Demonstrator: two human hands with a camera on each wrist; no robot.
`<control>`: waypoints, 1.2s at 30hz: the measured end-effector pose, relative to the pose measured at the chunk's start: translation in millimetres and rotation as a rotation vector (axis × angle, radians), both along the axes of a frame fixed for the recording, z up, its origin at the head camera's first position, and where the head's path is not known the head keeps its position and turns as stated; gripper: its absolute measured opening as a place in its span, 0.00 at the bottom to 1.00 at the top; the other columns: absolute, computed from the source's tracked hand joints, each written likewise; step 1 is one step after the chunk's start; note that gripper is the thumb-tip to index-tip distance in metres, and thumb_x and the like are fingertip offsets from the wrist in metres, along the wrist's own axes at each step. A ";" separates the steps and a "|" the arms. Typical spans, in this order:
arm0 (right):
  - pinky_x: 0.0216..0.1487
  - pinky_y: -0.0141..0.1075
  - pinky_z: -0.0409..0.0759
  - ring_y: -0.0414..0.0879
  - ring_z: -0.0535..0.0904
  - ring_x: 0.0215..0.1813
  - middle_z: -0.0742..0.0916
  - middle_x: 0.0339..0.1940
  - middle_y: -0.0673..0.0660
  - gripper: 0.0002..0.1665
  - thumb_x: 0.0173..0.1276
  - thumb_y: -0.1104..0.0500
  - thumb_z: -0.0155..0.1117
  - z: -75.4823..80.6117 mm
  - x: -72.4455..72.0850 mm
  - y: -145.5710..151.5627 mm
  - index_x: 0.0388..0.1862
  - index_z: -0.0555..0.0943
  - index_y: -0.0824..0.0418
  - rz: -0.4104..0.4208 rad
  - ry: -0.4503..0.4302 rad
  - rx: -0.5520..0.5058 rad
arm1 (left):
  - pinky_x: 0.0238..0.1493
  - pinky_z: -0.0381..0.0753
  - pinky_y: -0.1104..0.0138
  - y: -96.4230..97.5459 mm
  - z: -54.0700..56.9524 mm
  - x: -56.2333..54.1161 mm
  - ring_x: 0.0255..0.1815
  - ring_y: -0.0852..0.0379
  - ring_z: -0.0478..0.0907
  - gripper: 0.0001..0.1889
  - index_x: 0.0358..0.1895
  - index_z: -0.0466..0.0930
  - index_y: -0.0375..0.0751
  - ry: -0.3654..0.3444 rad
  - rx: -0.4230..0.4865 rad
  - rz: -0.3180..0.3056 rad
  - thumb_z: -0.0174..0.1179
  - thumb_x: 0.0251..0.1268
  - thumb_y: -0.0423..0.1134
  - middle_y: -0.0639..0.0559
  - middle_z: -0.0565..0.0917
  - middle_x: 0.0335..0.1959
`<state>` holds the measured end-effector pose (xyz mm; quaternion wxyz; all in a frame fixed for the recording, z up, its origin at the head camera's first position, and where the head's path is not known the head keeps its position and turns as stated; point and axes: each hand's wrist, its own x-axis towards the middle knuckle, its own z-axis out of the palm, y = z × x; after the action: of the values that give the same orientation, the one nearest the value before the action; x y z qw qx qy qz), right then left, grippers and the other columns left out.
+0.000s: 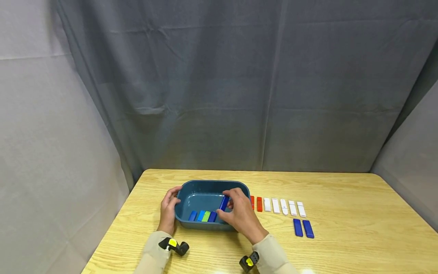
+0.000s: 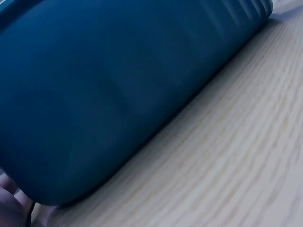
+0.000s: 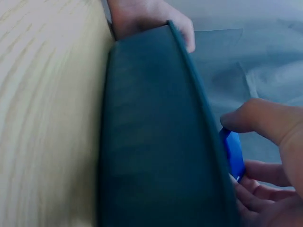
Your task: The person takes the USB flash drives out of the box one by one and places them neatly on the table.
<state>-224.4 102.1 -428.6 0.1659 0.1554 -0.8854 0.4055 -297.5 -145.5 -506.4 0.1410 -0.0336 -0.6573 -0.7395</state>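
Observation:
A dark teal plastic tub point(image 1: 219, 226) sits on the table, its long side facing me. My left hand point(image 1: 168, 209) grips the tub's left end, thumb at the rim; in the right wrist view that hand point(image 3: 147, 18) shows at the far end. Over the tub's right part, my right hand point(image 1: 239, 213) pinches a dark blue USB stick point(image 1: 224, 203) between thumb and fingers. The same blue stick point(image 3: 234, 153) appears past the rim in the right wrist view. Inside along the near wall lie several sticks: blue, light blue, a green one point(image 1: 206, 216) and dark blue.
Right of the tub, red sticks point(image 1: 259, 204) and several white sticks point(image 1: 275, 205) form a row on the wooden table point(image 1: 359, 228). Two dark blue sticks point(image 1: 298, 227) lie nearer me. A grey curtain point(image 1: 219, 95) hangs behind the table, with pale cloth at both sides.

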 end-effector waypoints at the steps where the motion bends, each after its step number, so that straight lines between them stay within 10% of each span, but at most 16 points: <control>1: 0.38 0.35 0.80 0.47 0.78 0.35 0.78 0.43 0.55 0.31 0.49 0.57 0.77 1.8 1.1 1.9 0.52 0.79 0.65 0.004 0.007 -0.009 | 0.60 0.63 0.71 -0.2 -0.1 -0.2 0.66 0.52 0.68 0.24 0.56 0.76 0.31 0.001 0.000 -0.001 0.46 0.54 0.22 0.40 0.76 0.60; 27: 0.38 0.36 0.81 0.45 0.80 0.36 0.77 0.45 0.57 0.33 0.45 0.64 0.78 10.3 35.2 126.6 0.53 0.77 0.68 -0.068 0.049 0.244 | 0.60 0.61 0.68 -2.8 6.4 2.2 0.65 0.50 0.67 0.23 0.57 0.74 0.28 0.000 0.013 -0.015 0.45 0.55 0.22 0.37 0.75 0.60; 36: 0.33 0.33 0.77 0.46 0.78 0.37 0.78 0.44 0.60 0.34 0.48 0.63 0.77 11.8 33.5 152.8 0.54 0.76 0.72 -0.062 -0.143 0.308 | 0.63 0.61 0.67 -2.9 16.2 9.6 0.68 0.47 0.65 0.24 0.58 0.72 0.25 -0.012 0.012 -0.032 0.44 0.56 0.20 0.35 0.74 0.62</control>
<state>-190.9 254.9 -416.7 0.0893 0.1223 -0.9509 0.2699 -288.0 -148.4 -490.1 0.1256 -0.0390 -0.6529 -0.7460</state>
